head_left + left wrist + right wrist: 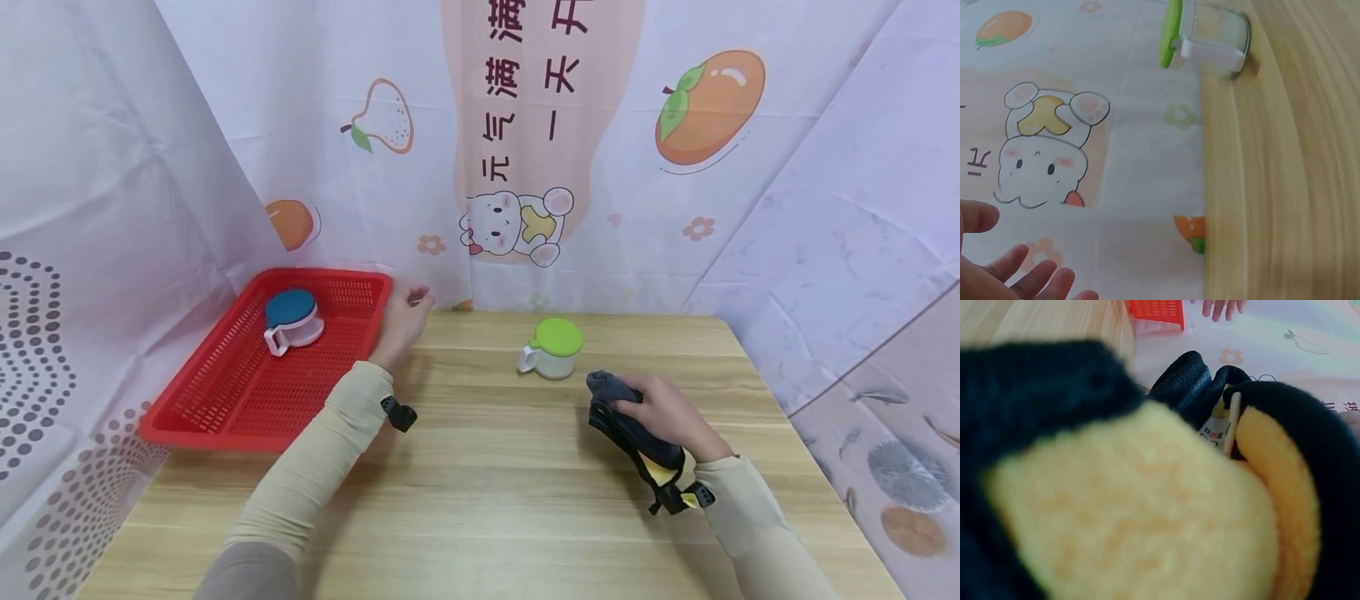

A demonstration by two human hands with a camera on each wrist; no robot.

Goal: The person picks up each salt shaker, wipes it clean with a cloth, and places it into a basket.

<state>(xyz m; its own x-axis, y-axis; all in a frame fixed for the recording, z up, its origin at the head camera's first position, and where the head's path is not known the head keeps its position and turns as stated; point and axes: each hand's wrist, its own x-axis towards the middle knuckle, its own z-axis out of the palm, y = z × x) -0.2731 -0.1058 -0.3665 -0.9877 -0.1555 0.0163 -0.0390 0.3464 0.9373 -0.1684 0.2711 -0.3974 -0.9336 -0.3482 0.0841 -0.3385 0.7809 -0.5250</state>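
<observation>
My right hand [663, 408] grips a dark fabric item with fuzzy yellow lining [637, 437] above the right part of the table; its exact kind is unclear. In the right wrist view the yellow lining [1141, 506] fills much of the frame, with a tag and a thin pale strip inside. My left hand [405, 321] is just off the right rim of the red basket [300, 400], fingers loose, nothing held. A clear jar with a green lid [557, 337] and white handle stands on the table between the hands. Inside the basket is a similar jar with a blue lid [291, 308].
The wooden table [480, 500] ends at a white printed curtain [420, 200] behind it. Cloth also hangs at the left and right sides. The basket takes up the table's left side and overhangs its edge.
</observation>
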